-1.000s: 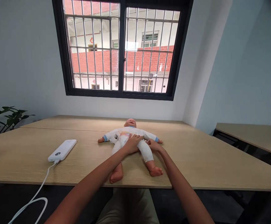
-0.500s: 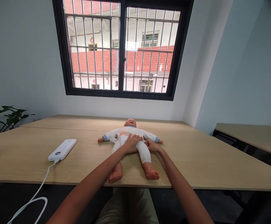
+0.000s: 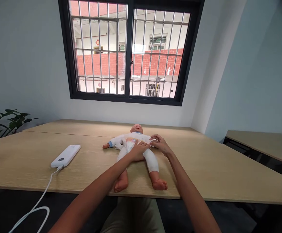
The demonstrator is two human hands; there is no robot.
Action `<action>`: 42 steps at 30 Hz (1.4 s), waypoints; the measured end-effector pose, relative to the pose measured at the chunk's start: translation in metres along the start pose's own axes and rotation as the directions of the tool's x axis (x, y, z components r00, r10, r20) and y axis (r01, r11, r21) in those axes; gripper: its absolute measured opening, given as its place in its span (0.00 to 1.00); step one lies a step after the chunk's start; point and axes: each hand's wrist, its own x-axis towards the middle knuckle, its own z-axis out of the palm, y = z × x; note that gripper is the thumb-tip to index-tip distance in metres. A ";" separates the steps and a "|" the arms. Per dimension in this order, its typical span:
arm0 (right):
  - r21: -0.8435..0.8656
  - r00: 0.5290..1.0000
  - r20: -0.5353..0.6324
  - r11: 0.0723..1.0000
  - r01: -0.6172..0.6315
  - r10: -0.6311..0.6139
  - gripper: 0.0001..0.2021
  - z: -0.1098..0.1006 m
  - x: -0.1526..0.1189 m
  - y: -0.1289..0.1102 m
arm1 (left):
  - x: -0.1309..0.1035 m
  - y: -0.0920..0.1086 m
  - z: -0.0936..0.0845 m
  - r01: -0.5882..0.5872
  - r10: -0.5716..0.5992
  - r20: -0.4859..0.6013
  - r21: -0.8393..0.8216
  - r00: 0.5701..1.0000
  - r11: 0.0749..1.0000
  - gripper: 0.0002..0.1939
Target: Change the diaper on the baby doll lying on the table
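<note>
A baby doll in a white outfit with blue cuffs lies on its back, head away from me and bare feet near the table's front edge. Across its waist rests my left hand, its fingers closed on the white clothing at the hip. My right hand is beside the doll's chest, over the sleeve on that side. Its thumb and fingers are bent together at the garment's edge; what they pinch is too small to make out. The doll's far-right hand is hidden behind my right hand.
A white power bank with a white cable lies on the wooden table at the left. Leaves of a plant show at the left edge. A second table stands to the right, and a barred window is ahead.
My right hand has moved up from beside the doll's hip to beside its chest, now covering the cuff on that side. My left hand stays at the waist. The view has shifted slightly.
</note>
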 end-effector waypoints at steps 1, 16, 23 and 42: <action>0.005 1.000 0.019 1.000 0.006 -0.006 0.20 0.004 0.005 -0.002 | 0.000 0.000 0.000 -0.003 0.003 0.011 0.010 1.000 1.000 0.25; -0.237 0.998 0.031 0.970 -0.051 0.060 0.16 0.025 0.046 0.002 | -0.006 0.015 -0.014 -0.051 0.039 0.093 0.130 0.995 0.990 0.28; -0.408 0.999 -0.021 0.912 -0.037 0.032 0.16 0.035 0.044 -0.007 | -0.017 0.026 -0.023 -0.081 0.055 0.139 0.188 0.989 0.979 0.25; -0.111 0.974 -0.064 0.969 -0.221 0.215 0.11 0.051 0.018 -0.023 | -0.023 0.018 -0.015 -0.121 0.124 0.059 -0.063 0.990 0.991 0.34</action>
